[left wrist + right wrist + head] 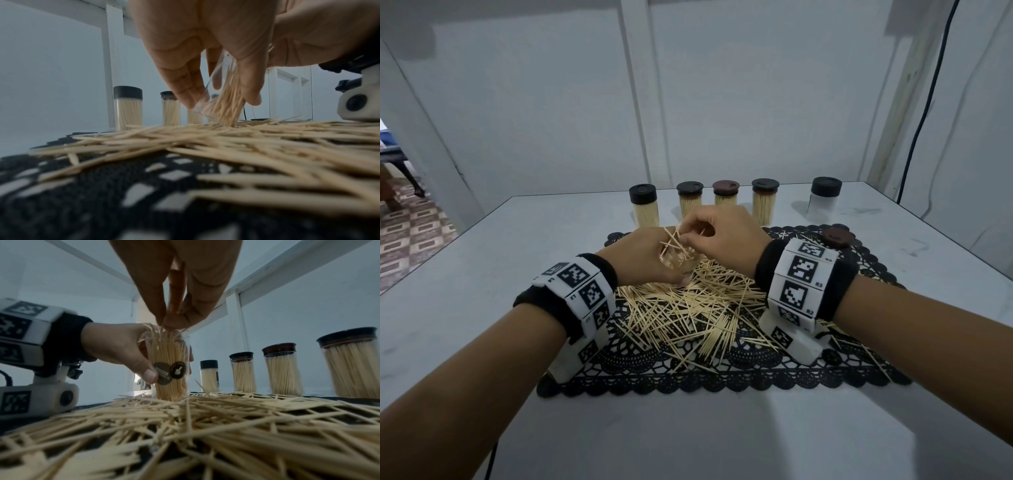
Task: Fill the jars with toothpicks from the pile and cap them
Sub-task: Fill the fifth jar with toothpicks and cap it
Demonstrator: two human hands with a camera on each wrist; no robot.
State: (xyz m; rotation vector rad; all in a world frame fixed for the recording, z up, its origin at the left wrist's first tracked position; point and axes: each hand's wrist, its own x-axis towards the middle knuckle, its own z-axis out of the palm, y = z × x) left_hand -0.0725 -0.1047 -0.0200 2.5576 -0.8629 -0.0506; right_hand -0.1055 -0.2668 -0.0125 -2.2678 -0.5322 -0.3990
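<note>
A clear open jar (168, 369), part full of toothpicks, stands upright on the toothpick pile (695, 308). My left hand (654, 263) grips the jar's side, thumb low on its label (148, 373). My right hand (719, 229) hovers just over the jar's mouth and pinches a few toothpicks (164, 331) that poke into it. In the left wrist view the jar (222, 100) shows between my left fingers (185, 87). Loose toothpicks stick out crosswise above the rim (673, 241).
The pile lies on a black lace mat (722, 380) on a grey table (482, 274). Several capped jars full of toothpicks (643, 205) line the back. A capped empty jar (825, 198) stands back right. A loose brown lid (837, 237) lies on the mat's far right.
</note>
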